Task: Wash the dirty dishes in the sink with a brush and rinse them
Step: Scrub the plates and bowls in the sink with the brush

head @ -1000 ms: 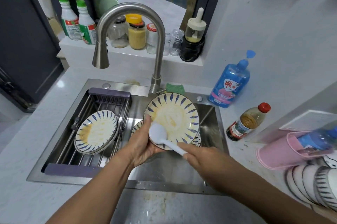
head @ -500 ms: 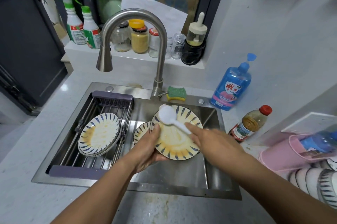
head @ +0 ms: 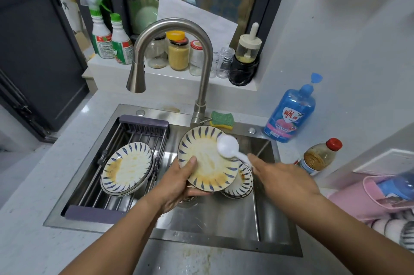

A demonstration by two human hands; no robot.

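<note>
My left hand point(head: 179, 181) grips a dirty blue-striped plate point(head: 205, 163) by its lower left rim, tilted over the steel sink point(head: 219, 218). My right hand point(head: 284, 177) holds the handle of a white brush point(head: 228, 147), whose round head lies on the plate's upper right part. More striped plates point(head: 243, 181) are stacked in the sink under the held plate. Another stained plate point(head: 127, 168) lies on the drain rack point(head: 143, 129) across the sink's left side.
The curved faucet point(head: 201, 55) arches over the sink. A green sponge point(head: 221, 119) lies behind it. Blue soap bottle point(head: 291, 113) and sauce bottle point(head: 318, 157) stand at right. Jars point(head: 178, 52) and spray bottles point(head: 100, 32) line the back ledge. A pink holder point(head: 367, 196) sits far right.
The brush head has swept across the plate, from its lower left to its top and now to its upper right. The camera view has shifted slightly.
</note>
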